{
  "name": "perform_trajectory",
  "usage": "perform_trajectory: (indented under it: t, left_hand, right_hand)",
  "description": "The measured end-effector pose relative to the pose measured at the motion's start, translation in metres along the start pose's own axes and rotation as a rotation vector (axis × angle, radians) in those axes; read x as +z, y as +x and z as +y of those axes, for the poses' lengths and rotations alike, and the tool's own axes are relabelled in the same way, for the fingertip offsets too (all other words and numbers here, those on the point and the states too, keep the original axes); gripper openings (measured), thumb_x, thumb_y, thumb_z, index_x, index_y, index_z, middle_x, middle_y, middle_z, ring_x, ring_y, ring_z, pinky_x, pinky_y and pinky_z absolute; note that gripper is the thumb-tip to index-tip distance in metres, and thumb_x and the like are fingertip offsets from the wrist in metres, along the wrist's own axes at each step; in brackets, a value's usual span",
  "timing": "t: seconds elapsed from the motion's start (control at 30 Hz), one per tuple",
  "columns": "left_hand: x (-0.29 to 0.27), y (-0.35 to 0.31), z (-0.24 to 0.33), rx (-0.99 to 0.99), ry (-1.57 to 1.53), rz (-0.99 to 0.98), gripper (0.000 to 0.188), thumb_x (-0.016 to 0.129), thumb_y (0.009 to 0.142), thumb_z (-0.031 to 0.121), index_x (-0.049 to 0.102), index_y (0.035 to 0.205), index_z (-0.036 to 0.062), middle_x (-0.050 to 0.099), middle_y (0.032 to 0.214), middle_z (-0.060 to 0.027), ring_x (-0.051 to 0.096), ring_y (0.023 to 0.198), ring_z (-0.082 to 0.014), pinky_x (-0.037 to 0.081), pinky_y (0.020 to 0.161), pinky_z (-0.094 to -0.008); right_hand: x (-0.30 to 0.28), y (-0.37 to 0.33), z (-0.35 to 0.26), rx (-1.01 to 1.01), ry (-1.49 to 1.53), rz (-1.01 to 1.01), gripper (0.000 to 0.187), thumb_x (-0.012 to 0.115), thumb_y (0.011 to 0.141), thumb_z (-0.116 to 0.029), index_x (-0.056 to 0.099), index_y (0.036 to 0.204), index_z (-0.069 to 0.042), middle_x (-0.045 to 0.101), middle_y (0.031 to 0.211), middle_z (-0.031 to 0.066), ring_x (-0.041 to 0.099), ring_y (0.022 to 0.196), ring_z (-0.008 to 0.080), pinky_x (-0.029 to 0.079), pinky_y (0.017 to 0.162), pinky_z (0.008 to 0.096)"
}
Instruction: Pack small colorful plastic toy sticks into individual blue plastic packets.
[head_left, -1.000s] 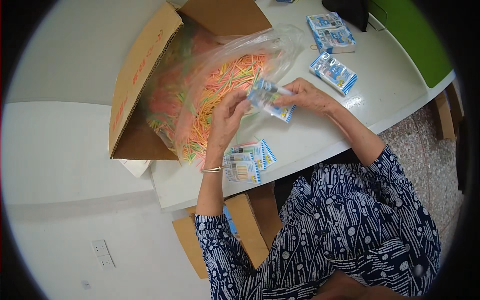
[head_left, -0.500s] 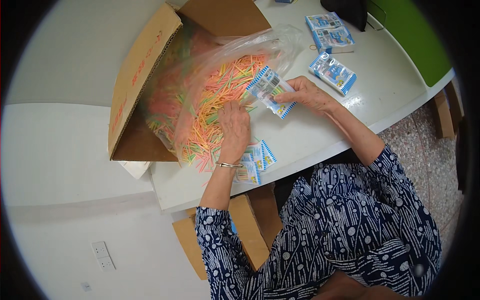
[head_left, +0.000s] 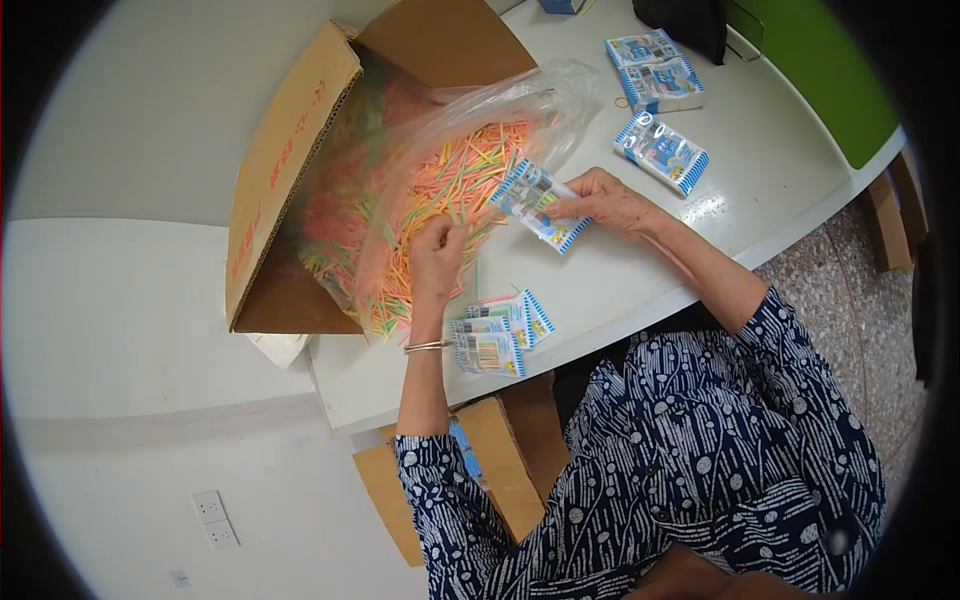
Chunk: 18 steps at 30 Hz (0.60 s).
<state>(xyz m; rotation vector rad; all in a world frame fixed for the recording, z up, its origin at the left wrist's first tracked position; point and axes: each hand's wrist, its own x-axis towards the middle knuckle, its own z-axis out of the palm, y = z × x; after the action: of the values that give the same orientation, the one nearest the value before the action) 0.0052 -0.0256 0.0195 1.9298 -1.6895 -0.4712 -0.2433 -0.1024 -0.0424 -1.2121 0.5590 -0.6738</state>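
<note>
My right hand (head_left: pixel 615 203) pinches a small blue-and-white plastic packet (head_left: pixel 530 200) by its right side, tilted above the table. Through its clear part some thin coloured sticks show. Over the near part of a heap of thin pink, yellow, green and orange sticks (head_left: pixel 470 165) is my left hand (head_left: pixel 437 262), its fingers curled closed. What those fingers hold, if anything, is hidden. The heap spills from a clear plastic bag (head_left: pixel 565 95) lying in the mouth of a tipped cardboard box (head_left: pixel 290 170). Several stick-filled packets (head_left: pixel 490 350) overlap beside my left wrist.
Farther right on the white table (head_left: pixel 770 180) lie a packet (head_left: pixel 662 150) and a bundle of packets (head_left: pixel 655 70), with a rubber band beside it. A black object (head_left: pixel 690 25) stands at the back. Below the table's front edge is an open cardboard box (head_left: pixel 495 460).
My left hand has drawn back slightly toward me and left, its fingers going from spread over the sticks to curled. The packet in my right hand has shifted slightly nearer to me.
</note>
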Motion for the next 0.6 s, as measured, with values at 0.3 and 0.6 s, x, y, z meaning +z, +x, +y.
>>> perform_trajectory:
  t: [0.3, 0.6]
  left_hand:
    - [-0.011, 0.004, 0.053, -0.034, -0.876, 0.096, 0.012, 0.061, 0.086, 0.012, 0.062, 0.082, 0.0012, 0.060, 0.078, 0.0010, 0.052, 0.072, -0.0060, 0.041, 0.068, -0.0212]
    - [0.016, 0.002, 0.073, 0.007, -1.014, 0.147, 0.008, 0.060, 0.087, 0.009, 0.060, 0.082, 0.0027, 0.055, 0.077, 0.0035, 0.046, 0.071, -0.0031, 0.037, 0.066, -0.0183]
  right_hand:
    - [0.011, -0.006, -0.008, 0.071, 0.058, -0.163, 0.031, 0.068, 0.083, -0.025, 0.070, 0.096, 0.003, 0.069, 0.085, 0.0059, 0.058, 0.075, 0.0050, 0.043, 0.071, 0.0194]
    - [0.009, -0.005, 0.000, 0.075, 0.081, -0.266, 0.033, 0.066, 0.085, -0.024, 0.067, 0.102, 0.003, 0.069, 0.093, 0.0051, 0.059, 0.082, 0.0050, 0.044, 0.077, 0.0210]
